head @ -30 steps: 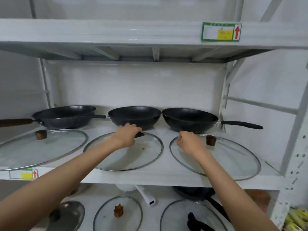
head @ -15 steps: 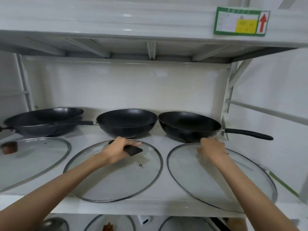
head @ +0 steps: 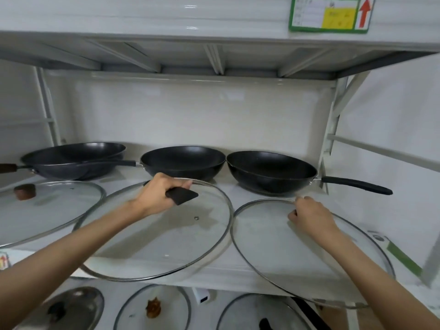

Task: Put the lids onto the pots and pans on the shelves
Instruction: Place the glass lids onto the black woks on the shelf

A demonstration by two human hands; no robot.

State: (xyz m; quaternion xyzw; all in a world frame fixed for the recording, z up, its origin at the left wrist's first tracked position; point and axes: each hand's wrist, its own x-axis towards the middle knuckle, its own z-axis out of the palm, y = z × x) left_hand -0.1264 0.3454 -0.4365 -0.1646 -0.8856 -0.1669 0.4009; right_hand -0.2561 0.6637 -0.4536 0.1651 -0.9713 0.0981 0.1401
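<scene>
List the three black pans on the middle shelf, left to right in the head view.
Pan with the brown-tipped handle → middle pan, behind the left hand → right pan with the black handle, behind the right hand.

Three black woks sit in a row at the back of a white shelf (head: 233, 191): the left wok (head: 73, 158), middle wok (head: 183, 160) and right wok (head: 271, 170). In front lie three glass lids. The left hand (head: 159, 196) grips the black handle (head: 182, 196) of the middle lid (head: 157, 239). The right hand (head: 309, 216) closes over the knob of the right lid (head: 273, 246). The left lid (head: 54, 210) lies untouched, its brown knob (head: 24, 191) showing. More lids lie on the shelf below.
</scene>
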